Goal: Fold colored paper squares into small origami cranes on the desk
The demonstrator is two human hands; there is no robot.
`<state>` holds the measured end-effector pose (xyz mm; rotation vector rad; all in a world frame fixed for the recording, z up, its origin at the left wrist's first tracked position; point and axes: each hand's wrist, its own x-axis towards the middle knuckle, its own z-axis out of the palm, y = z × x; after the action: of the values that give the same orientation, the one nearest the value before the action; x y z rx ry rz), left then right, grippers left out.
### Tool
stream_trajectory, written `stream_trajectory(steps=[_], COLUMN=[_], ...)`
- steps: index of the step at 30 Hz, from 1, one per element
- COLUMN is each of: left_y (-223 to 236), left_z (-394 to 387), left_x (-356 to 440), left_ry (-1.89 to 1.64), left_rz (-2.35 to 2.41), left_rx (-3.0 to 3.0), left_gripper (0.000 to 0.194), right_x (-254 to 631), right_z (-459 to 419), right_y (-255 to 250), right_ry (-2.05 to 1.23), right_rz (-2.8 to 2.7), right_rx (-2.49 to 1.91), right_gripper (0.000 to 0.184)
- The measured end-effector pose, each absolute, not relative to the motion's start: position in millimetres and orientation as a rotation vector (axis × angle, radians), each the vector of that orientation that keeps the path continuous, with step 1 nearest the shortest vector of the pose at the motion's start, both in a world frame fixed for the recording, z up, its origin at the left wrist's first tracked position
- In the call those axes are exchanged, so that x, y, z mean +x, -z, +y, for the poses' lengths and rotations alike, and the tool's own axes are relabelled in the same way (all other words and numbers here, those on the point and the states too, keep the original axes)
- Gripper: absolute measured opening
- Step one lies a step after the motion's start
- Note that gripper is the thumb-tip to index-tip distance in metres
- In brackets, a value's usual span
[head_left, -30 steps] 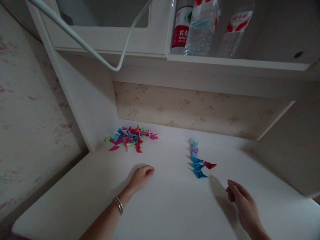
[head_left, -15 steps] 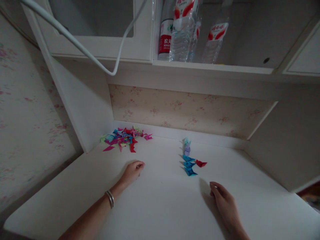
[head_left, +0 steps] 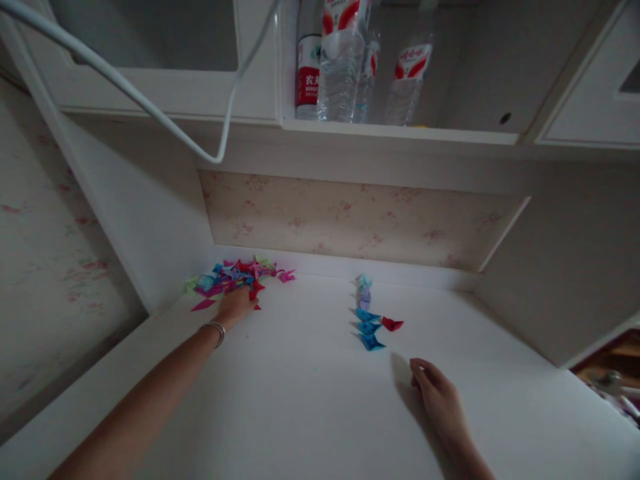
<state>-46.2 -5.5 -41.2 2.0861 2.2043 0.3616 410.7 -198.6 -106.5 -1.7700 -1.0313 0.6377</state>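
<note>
My left hand reaches over the front of a heap of folded paper cranes in pink, red, blue, purple and green. It touches or covers the near side of the heap, and its fingertips are hidden among the paper. My right hand hovers low above the desk, its fingers curled in towards the thumb and nothing visible in them. Just beyond it, several folded blue paper pieces stand in a column. A purple piece and a pale teal one continue the column backward; a red piece sits beside it.
The white desk runs back to a floral wall panel. Overhead, an open cabinet shelf holds clear plastic bottles. A white cable-like arm hangs across the upper left. Side panels bound the desk.
My left hand has moved forward and left, from over the open desk to the heap. My right hand keeps nearly the same place and pose. The camera view has shifted slightly.
</note>
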Motion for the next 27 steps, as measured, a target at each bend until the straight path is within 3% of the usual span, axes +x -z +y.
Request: stream_trajectory(steps=[15, 27], left_y=[31, 18], left_z=[-22, -74], left_x=[-32, 66], left_ry=[-0.294, -0.314], left_rz=[1.939, 1.225], left_rx=[2.129, 1.934], left_gripper=[0.022, 0.048], right_x=[403, 398], right_z=[-197, -200], right_y=[102, 94], right_ry=[-0.624, -0.546], right_rz=[-1.099, -1.157], right_rx=[-1.764, -1.762], right_gripper=[0.047, 0.042])
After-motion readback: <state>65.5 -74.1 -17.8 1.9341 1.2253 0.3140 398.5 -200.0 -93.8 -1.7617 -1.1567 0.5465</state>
